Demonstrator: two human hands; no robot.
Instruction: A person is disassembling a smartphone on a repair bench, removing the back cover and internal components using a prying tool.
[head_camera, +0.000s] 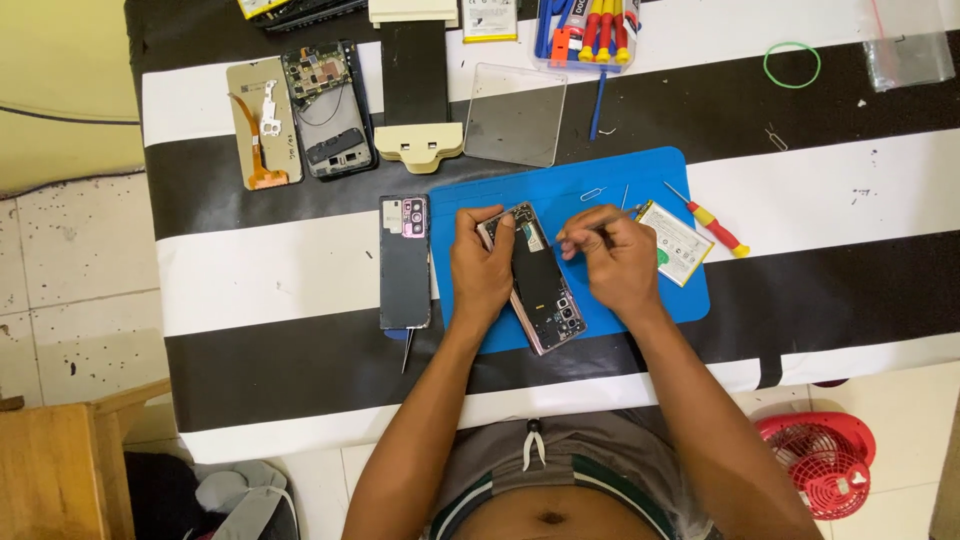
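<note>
The left hand (481, 268) grips the opened phone (538, 285) on the blue mat (660, 300). At its 3 o'clock, the right hand (612, 255) pinches a thin tool over it. The phone's back cover (404, 265) lies at 9 o'clock.

Around the opened phone (540, 285) on the blue mat (670, 175) the room is narrow. Just left of the left hand (480, 270) lies the dark back cover (405, 265), which blocks the way from that side. Right of the right hand (615, 260) a flat battery (680, 240) and a red and yellow screwdriver (718, 228) lie close together. Behind the mat stand a clear plastic square (515, 115), a cream and black tool (417, 90) and a second dismantled phone (328, 110). Free passage is on the striped bench (850, 200) far right, where only a green rubber band (792, 65) lies, and on the left stripes near the bench edge.
</note>
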